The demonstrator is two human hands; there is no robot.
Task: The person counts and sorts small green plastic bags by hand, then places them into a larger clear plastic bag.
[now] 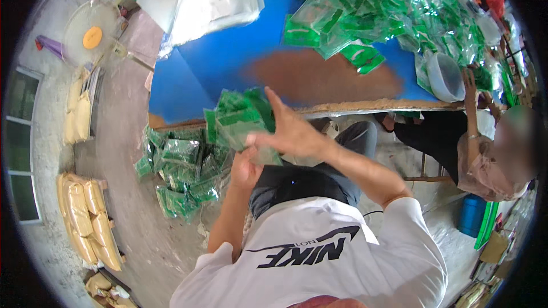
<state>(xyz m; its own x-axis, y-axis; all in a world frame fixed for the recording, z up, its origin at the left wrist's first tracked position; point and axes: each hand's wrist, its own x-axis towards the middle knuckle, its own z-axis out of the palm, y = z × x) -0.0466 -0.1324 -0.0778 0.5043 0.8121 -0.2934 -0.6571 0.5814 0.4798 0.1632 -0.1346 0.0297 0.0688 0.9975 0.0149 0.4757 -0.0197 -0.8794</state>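
Note:
In front of my lap, at the table's near edge, I hold a clear plastic bag of green packets (237, 118). My left hand (246, 168) pinches its lower end with fingers closed. My right hand (294, 131) reaches over its right side, thumb on the front and fingers stretched along the far edge. Below and to the left lies a pile of filled green bags (185, 165). A large heap of flat clear-and-green packets (365, 5) covers the table's far right part.
The blue-topped table (194, 82) has a worn brown patch. Large clear plastic sheets (220, 3) lie at its far left. A white bowl (445, 77) stands at the right edge near a seated person (485, 159). Left are a fan (91, 34) and stacked tan sacks (88, 217).

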